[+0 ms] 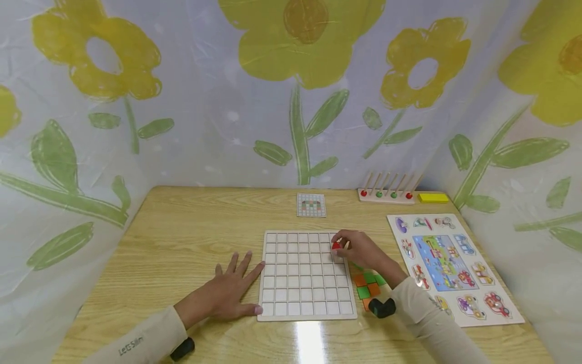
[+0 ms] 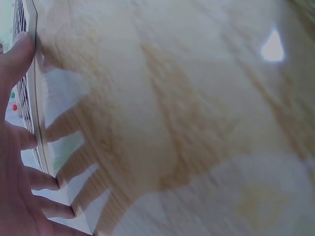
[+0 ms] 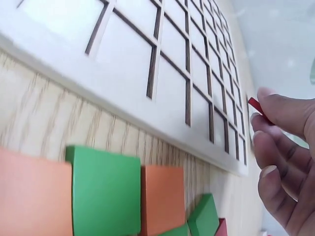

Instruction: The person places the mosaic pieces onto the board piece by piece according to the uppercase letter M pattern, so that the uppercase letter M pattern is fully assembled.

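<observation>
A white wooden grid board (image 1: 300,275) with square cells lies on the table. My right hand (image 1: 359,248) pinches a red square tile (image 1: 336,246) between thumb and fingers over the board's upper right cells. In the right wrist view the red tile (image 3: 259,109) shows edge-on at the fingertips. My left hand (image 1: 234,293) lies with fingers spread at the board's left edge, thumb at the lower left corner. Orange and green square tiles (image 1: 364,292) lie loose to the right of the board, partly under the right forearm; a green tile (image 3: 106,191) shows close up in the right wrist view.
A small card with a coloured grid pattern (image 1: 311,205) lies behind the board. Farther right are a peg rack with red and green beads (image 1: 386,195), a yellow block (image 1: 433,198) and a picture puzzle board (image 1: 454,273). A flowered curtain (image 1: 204,101) surrounds the table.
</observation>
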{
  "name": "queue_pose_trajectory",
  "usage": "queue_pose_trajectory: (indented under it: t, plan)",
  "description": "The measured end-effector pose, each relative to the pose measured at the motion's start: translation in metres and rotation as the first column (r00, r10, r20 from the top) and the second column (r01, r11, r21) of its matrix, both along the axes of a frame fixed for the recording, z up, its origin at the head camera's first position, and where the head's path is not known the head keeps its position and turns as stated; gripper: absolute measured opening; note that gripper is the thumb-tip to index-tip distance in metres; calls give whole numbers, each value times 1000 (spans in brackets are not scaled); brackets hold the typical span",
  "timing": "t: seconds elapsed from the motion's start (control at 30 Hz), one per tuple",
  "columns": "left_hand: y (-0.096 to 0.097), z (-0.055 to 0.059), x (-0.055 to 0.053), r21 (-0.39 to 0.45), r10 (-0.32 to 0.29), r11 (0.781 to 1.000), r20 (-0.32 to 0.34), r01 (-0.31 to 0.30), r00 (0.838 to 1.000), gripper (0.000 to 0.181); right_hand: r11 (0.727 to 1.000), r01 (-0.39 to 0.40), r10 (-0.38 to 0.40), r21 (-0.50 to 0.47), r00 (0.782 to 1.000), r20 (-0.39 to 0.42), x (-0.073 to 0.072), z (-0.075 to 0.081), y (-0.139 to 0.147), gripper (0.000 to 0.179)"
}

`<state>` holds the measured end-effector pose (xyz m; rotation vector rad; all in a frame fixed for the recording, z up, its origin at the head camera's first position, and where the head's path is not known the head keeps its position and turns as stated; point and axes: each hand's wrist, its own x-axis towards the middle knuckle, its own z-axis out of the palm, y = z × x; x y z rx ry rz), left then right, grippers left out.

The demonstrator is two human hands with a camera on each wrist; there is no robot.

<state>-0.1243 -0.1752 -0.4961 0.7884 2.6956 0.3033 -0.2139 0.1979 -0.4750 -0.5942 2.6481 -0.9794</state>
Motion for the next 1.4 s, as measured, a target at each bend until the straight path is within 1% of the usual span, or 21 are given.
queue_pose_trajectory:
  t: [0.23,0.37,0.5,0.63,0.77,1.0,1.27,1.4]
  plan:
    - [0,2,-1,-6,3,1000,-2,-3,1000,101,998,-33,34,-51,999,23,0,-4,-9,26]
    - [0,2,-1,-6,8,1000,1,-8,1000,101,997,-34,38,-76,998,55,1,-4,-15,27]
    - [0,2,-1,-6,8,1000,11,-8,1000,102,994,-54,61,-99,996,71,2,-4,-21,27]
    - [1,2,0,-16,8,1000,17,-8,1000,102,989,-77,86,-125,994,68,2,-6,-26,27]
    - [2,2,1,-16,11,1000,20,-10,1000,102,987,-81,91,-141,994,64,2,-9,-31,26]
    - [2,4,1,-13,14,1000,30,-13,999,102,985,-97,102,-141,994,33,3,-10,-43,26]
    - [0,4,1,2,8,1000,24,-8,1000,102,985,-81,90,-149,995,51,2,-12,-56,26]
    - [1,3,1,-9,11,1000,23,-11,1000,102,985,-78,88,-154,995,55,1,-11,-61,26]
